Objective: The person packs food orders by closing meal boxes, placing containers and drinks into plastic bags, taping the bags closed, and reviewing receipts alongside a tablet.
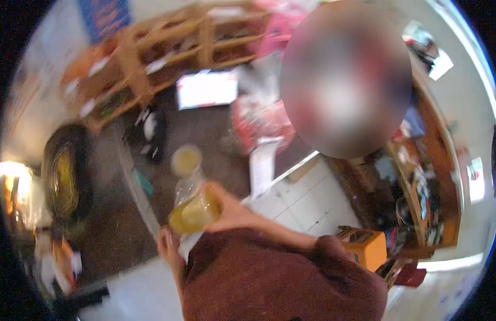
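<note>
In the head view, the only one, the bag (190, 216) with yellow content is in front of the maroon shirt (280, 278), near the edge of the dark counter (109, 241). The right hand (224, 209) holds it from the right side; its fingers are clamped on the bag, the thumb side toward the counter. The left hand (169, 245) is lower, just beside the bottom left corner of the bag. Because of the blur I cannot tell if its fingers are apart or together, nor if they touch the bag.

The long axis of the bag seems to go away from the body: the yellow part is nearer to the shirt, and the clear part is on the far side. Straight beyond this clear part is the round cup (187, 160), pale yellow inside. In the view they almost meet, but I cannot tell if they touch. Of the two hands, the right one is nearer to the cup. Left of the cup, well apart from both hands, a teal strip (143, 182) lies on the counter.
</note>
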`<state>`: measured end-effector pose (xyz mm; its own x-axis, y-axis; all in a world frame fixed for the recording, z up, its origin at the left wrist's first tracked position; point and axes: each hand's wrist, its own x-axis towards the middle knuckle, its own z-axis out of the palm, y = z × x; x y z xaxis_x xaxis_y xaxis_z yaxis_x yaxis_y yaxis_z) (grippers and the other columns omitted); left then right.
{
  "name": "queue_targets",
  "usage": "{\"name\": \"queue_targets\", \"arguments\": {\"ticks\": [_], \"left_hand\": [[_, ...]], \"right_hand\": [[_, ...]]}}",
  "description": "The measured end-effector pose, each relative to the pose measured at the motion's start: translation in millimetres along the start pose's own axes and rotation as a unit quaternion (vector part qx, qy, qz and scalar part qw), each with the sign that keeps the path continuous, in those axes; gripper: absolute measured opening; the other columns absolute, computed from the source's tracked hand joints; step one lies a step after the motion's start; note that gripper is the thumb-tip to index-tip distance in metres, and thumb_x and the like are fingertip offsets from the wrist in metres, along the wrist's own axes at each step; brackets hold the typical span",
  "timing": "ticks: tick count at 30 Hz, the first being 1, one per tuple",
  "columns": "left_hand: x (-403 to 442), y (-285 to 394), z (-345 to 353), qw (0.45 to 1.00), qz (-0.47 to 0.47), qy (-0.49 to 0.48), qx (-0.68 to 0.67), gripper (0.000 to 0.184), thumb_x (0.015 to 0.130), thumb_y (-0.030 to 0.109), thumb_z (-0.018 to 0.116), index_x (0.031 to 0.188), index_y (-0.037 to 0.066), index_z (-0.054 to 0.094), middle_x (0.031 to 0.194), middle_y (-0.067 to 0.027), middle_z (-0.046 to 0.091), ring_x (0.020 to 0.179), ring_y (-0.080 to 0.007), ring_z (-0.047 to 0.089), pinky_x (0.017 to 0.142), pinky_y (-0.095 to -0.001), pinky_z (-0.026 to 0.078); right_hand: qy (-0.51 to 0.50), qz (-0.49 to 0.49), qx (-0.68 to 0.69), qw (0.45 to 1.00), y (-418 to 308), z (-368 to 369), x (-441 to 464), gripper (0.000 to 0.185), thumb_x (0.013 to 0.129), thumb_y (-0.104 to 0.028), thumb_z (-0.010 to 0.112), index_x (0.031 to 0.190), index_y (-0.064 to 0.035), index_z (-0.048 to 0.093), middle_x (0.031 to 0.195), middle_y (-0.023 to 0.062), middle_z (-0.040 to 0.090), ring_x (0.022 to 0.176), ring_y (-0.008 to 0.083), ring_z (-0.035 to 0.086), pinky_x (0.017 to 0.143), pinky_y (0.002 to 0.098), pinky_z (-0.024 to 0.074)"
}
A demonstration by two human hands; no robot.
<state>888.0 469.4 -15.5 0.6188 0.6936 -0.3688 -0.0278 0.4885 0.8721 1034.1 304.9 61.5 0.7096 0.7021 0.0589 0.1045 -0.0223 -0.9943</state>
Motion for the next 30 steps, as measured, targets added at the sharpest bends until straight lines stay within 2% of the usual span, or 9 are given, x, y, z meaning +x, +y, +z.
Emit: {"name": "queue_targets", "arguments": {"ticks": [2,4,6,10,14,23,26,29,30], "left_hand": [[-4,13,0,0.772,0.446,-0.126,0.435,0.01,0.079,0.007,0.053,0.072,0.001,0.052,0.079,-0.0088,0.046,0.077,-0.0192,0.044,0.065,-0.033,0.038],[-6,24,-3,0.76,0.41,-0.21,0.459,0.019,0.084,0.018,0.049,0.082,0.0,0.052,0.086,-0.0109,0.049,0.084,-0.0235,0.047,0.073,-0.0362,0.04],[9,7,-8,0.909,0.248,-0.13,0.309,0.024,0.085,0.024,0.044,0.087,0.001,0.051,0.085,-0.0092,0.048,0.08,-0.0231,0.046,0.075,-0.0352,0.037],[-3,27,24,0.883,0.378,-0.157,0.231,0.038,0.089,0.035,0.033,0.1,0.001,0.048,0.096,-0.0118,0.049,0.091,-0.0247,0.048,0.086,-0.0361,0.035],[-26,65,83,0.96,0.258,-0.103,0.032,0.04,0.09,0.032,0.033,0.107,0.0,0.047,0.124,-0.0179,0.039,0.107,-0.0263,0.044,0.091,-0.0389,0.035],[-30,63,73,0.719,0.539,-0.257,0.356,0.026,0.082,0.022,0.046,0.082,0.003,0.063,0.101,-0.0142,0.053,0.087,-0.029,0.052,0.078,-0.0365,0.041],[-65,70,102,0.701,0.467,-0.383,0.379,0.025,0.081,0.021,0.049,0.066,0.005,0.061,0.094,-0.014,0.055,0.083,-0.0309,0.052,0.073,-0.0374,0.043],[-22,42,59,0.692,0.597,-0.182,0.362,0.035,0.08,0.031,0.051,0.097,0.0,0.054,0.1,-0.0166,0.054,0.086,-0.0295,0.053,0.078,-0.039,0.042],[-21,47,50,0.789,0.535,-0.108,0.284,0.044,0.079,0.034,0.052,0.107,0.0,0.047,0.106,-0.0174,0.051,0.091,-0.0304,0.051,0.082,-0.0392,0.04]], "right_hand": [[-0.001,-0.004,0.083,0.997,9,-3,8,0.08,0.058,-0.017,0.074,0.123,-0.0061,0.027,0.113,0.0107,0.041,0.109,0.0183,0.038,0.092,0.0308,0.0339],[0.04,0.037,0.148,0.987,20,-1,13,0.079,0.061,-0.014,0.072,0.124,-0.0062,0.024,0.112,0.0101,0.042,0.107,0.0175,0.04,0.089,0.0293,0.0353],[0.045,0.02,0.117,0.992,8,-6,16,0.079,0.062,-0.014,0.071,0.124,-0.0064,0.023,0.111,0.0098,0.042,0.104,0.0172,0.042,0.087,0.0288,0.0368],[-0.012,0.023,0.135,0.991,-9,-13,13,0.076,0.063,-0.015,0.07,0.122,-0.0065,0.023,0.109,0.0098,0.044,0.102,0.0171,0.043,0.084,0.0291,0.0379],[0.029,0.036,0.105,0.993,2,-9,8,0.079,0.061,-0.02,0.071,0.122,-0.0052,0.023,0.108,0.0138,0.046,0.099,0.0204,0.047,0.083,0.0317,0.0392],[0.212,-0.03,-0.224,0.951,-39,-2,-2,0.085,0.053,-0.022,0.074,0.12,0.0014,0.027,0.12,0.0257,0.035,0.11,0.0395,0.038,0.091,0.0414,0.0359],[0.228,-0.023,-0.262,0.938,-28,0,7,0.084,0.052,-0.02,0.073,0.12,0.0,0.029,0.123,0.0262,0.031,0.112,0.0417,0.034,0.094,0.0418,0.0332],[0.219,-0.07,-0.256,0.939,-28,-5,12,0.081,0.052,-0.021,0.074,0.12,-0.0025,0.032,0.124,0.0254,0.031,0.112,0.0418,0.034,0.095,0.0427,0.0321],[0.202,-0.086,-0.298,0.929,-31,-6,10,0.082,0.052,-0.021,0.075,0.12,-0.0043,0.032,0.125,0.0247,0.03,0.113,0.0413,0.033,0.095,0.0427,0.033]]}}
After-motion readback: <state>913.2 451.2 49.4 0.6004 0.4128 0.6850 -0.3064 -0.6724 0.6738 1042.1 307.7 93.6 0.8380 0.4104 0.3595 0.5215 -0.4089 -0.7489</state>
